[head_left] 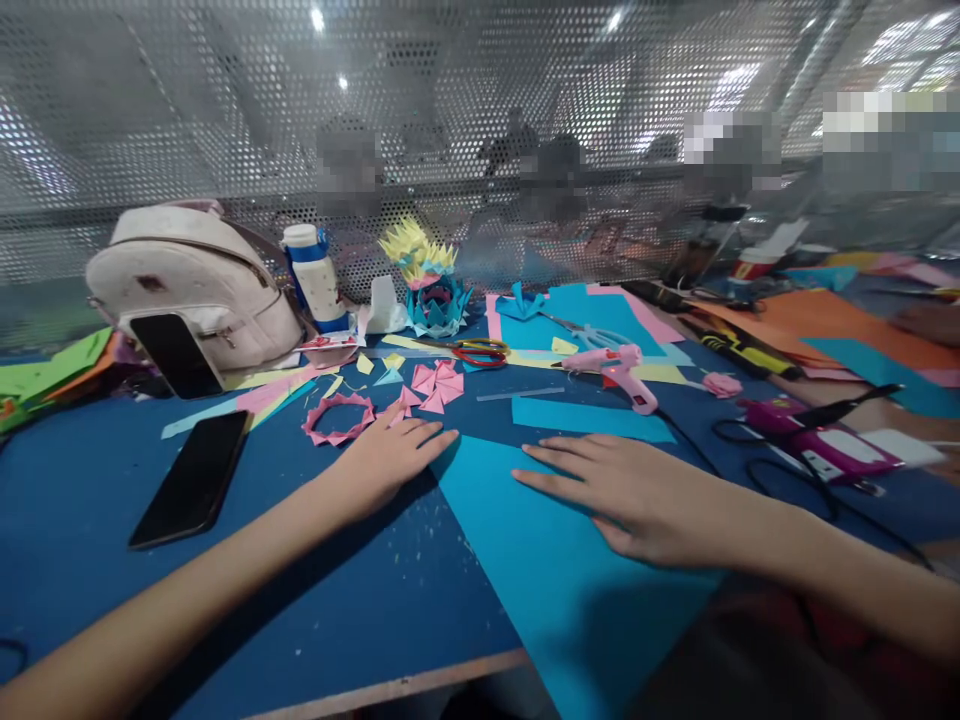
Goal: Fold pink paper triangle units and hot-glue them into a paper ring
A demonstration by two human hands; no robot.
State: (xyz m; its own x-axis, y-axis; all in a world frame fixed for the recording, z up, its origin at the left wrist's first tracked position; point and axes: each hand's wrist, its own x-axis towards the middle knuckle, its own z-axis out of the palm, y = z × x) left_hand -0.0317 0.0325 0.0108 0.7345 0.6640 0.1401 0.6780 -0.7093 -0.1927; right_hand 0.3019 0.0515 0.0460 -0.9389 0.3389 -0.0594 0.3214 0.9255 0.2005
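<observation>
A large sheet of bright blue paper (525,560) lies on the table in front of me and hangs past its near edge. My right hand (607,490) rests flat on the sheet with its fingers stretched out. At the sheet's far left corner, my left hand (397,450) is spread, its fingertips touching or just over that corner. Right beyond the left hand are folded pink paper pieces (439,385) and a zigzag pink paper ring (337,420). A narrow blue paper strip (592,420) lies beyond the right hand. Neither hand grips anything.
A pink glue gun (615,372), red-handled scissors (480,352) and blue-handled scissors (600,337) lie farther back. A spiky paper model (436,305), bottle (315,280) and backpack (195,280) stand by the perforated metal wall. A phone (195,475) lies left; a purple device (821,440) with cords sits right.
</observation>
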